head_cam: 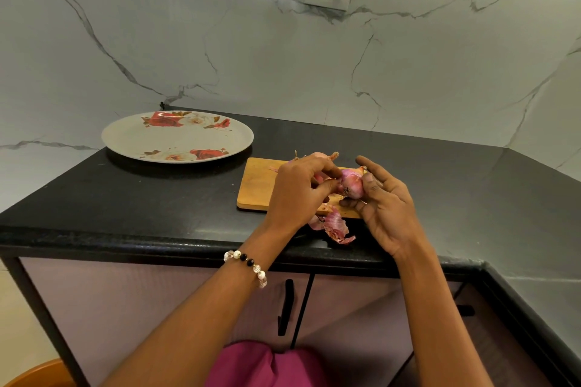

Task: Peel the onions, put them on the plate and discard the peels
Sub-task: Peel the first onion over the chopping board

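Counter: black stone countertop (pixel 157 214).
On it: floral plate (pixel 177 138), wooden cutting board (pixel 256 185), loose onion peels (pixel 336 228) near the front edge.

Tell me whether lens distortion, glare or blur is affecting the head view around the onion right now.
Head view: wide-angle bending curves the counter edge and wall seams; soft glare on the plate rim and dark countertop; the onion and both hands, left hand and right hand, look reasonably sharp, evenly lit.
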